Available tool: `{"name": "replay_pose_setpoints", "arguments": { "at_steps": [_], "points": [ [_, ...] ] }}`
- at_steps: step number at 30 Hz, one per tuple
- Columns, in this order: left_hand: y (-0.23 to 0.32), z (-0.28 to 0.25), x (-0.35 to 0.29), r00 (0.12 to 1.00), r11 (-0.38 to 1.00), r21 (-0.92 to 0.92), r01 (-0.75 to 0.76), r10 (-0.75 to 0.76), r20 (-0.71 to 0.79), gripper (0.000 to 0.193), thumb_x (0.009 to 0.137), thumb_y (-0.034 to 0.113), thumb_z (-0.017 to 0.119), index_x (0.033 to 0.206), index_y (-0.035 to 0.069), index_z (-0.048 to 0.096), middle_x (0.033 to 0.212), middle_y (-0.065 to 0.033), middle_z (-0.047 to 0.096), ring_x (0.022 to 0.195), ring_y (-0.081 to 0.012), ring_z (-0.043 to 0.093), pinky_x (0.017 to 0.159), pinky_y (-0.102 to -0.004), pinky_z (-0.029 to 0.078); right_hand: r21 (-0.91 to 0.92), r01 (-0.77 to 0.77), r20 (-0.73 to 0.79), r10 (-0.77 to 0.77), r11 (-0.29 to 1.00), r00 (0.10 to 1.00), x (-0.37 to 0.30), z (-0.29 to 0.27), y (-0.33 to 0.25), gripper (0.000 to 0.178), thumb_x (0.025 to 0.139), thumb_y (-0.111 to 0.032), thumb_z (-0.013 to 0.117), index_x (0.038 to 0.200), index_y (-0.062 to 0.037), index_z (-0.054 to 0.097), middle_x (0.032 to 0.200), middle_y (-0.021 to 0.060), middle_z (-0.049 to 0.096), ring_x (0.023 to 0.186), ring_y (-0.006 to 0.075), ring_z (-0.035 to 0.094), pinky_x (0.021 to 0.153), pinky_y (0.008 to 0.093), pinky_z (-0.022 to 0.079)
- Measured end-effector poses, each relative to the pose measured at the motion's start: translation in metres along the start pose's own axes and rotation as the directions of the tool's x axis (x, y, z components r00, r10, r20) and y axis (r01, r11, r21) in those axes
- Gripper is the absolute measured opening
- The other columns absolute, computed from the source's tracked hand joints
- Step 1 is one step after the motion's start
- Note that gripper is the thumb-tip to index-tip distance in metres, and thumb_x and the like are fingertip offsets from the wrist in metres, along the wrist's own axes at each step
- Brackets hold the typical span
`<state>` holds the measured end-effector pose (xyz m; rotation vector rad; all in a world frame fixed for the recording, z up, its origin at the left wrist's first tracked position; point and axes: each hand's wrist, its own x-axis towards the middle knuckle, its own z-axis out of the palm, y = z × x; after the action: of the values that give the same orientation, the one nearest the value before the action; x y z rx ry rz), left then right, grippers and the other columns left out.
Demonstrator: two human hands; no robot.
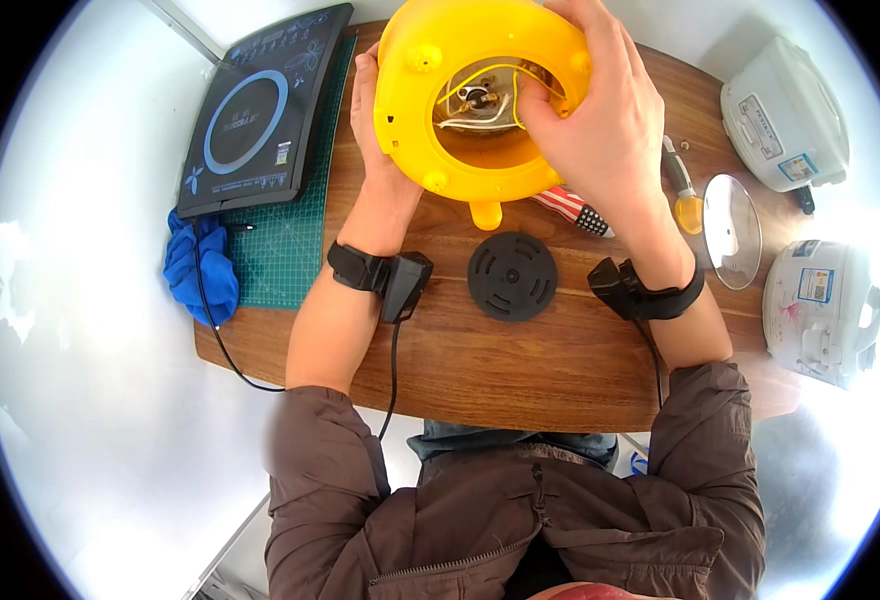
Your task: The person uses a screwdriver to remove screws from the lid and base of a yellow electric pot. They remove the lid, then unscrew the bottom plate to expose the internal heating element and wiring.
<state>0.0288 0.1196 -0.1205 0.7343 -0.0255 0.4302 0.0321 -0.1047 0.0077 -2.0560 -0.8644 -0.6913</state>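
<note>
A yellow round appliance housing [410, 110] is lifted above the far part of the table, its underside facing me. Through its wide round opening show yellow and white wires [482, 124] and metal parts. My left hand [385, 160] is closed around its left side, with most of the fingers hidden behind it. On the opposite side my right hand [615, 130] grips the rim, its thumb reaching into the opening beside the wires. A black slotted disc [513, 276], likely a bottom cover, lies flat on the table below the housing, touched by neither hand.
An induction cooker [250, 110] rests on a green cutting mat [280, 250] at left, near a blue cloth [200, 268]. At right are a grey-and-yellow-handled tool [682, 185], a glass lid [732, 235] and two white rice cookers [785, 115]. A striped, star-patterned object [572, 208] lies behind my right wrist.
</note>
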Motion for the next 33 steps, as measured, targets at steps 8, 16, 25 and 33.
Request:
{"name": "replay_pose_setpoints", "arguments": {
  "at_steps": [8, 16, 25, 33],
  "points": [
    [0.0, -0.001, -0.005, 1.0, 1.0, 0.002, 0.02, -0.02, -0.006, 0.036, 0.112, 0.039, 0.051, 0.132, 0.01, 0.062, 0.119, -0.0081, 0.076, 0.105, -0.0184, 0.076, 0.085, -0.0302, 0.065, -0.026, -0.027, -0.019, 0.027, 0.999, 0.999, -0.002, 0.002, -0.003, 0.07, 0.079, -0.005, 0.072, 0.145, -0.0061, 0.049, 0.126, 0.0181, 0.063, 0.116, 0.0402, 0.062, 0.098, 0.0469, 0.052],
    [-0.004, -0.002, -0.005, 1.0, 1.0, 0.027, 0.015, -0.015, -0.014, 0.036, 0.112, 0.039, 0.052, 0.132, 0.011, 0.062, 0.119, -0.0083, 0.075, 0.106, -0.0184, 0.076, 0.085, -0.0302, 0.065, -0.014, -0.049, 0.011, 0.049, 0.999, 0.999, 0.0, -0.007, -0.015, 0.064, 0.081, -0.005, 0.071, 0.142, -0.0069, 0.053, 0.123, 0.0169, 0.063, 0.116, 0.0397, 0.061, 0.099, 0.0462, 0.05],
    [-0.004, -0.002, -0.005, 0.999, 0.998, -0.045, 0.043, -0.043, -0.012, 0.032, 0.112, 0.035, 0.053, 0.129, 0.011, 0.064, 0.119, -0.0082, 0.076, 0.106, -0.0188, 0.076, 0.086, -0.0312, 0.065, -0.097, -0.027, -0.052, 0.022, 0.995, 0.998, -0.003, 0.003, -0.001, 0.062, 0.08, -0.004, 0.071, 0.14, -0.0081, 0.055, 0.126, 0.0159, 0.064, 0.123, 0.0401, 0.058, 0.108, 0.0483, 0.045],
    [0.0, 0.001, -0.007, 0.998, 0.993, -0.096, 0.063, -0.064, 0.002, 0.029, 0.112, 0.035, 0.053, 0.127, 0.012, 0.064, 0.12, -0.0071, 0.075, 0.109, -0.0193, 0.075, 0.09, -0.033, 0.064, -0.132, -0.018, -0.029, 0.014, 0.991, 0.999, -0.001, -0.004, -0.013, 0.063, 0.079, -0.003, 0.072, 0.14, -0.0089, 0.056, 0.123, 0.0168, 0.063, 0.121, 0.0405, 0.058, 0.108, 0.049, 0.045]
  ]
}}
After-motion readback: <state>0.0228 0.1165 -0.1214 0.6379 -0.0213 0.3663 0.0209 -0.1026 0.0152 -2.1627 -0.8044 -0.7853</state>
